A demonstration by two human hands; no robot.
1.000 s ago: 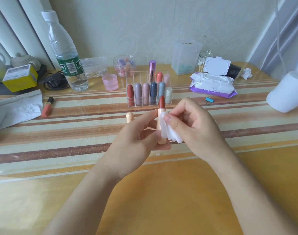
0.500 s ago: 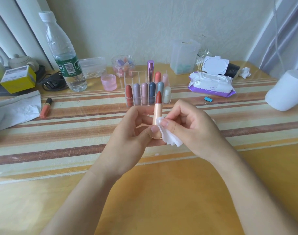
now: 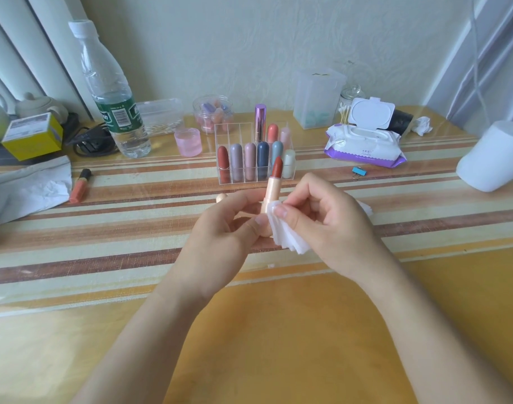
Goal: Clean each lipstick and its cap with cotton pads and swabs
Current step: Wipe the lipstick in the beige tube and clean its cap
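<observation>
Peach-cased lipstick (image 3: 274, 182) sits centre frame, upright w/ a slight tilt, red bullet wound out at the top. I see the left hand (image 3: 220, 237) curled round its lower case, thumb across the front. Right hand (image 3: 331, 225) pinches a folded white pad (image 3: 290, 240) betw. thumb & fingers and presses it on the case's right side, just above the left thumb. Both hands hang over the striped tabletop (image 3: 103, 228); can't tell if they touch it. Peach cap (image 3: 221, 197) peeks out just behind the left fingers. Clear rack (image 3: 223, 132) w/ more lipsticks stands upper centre, behind the hands. Wipes pack (image 3: 366, 144), lid flipped up, is upper right; bottle (image 3: 112, 91) upper left.
</observation>
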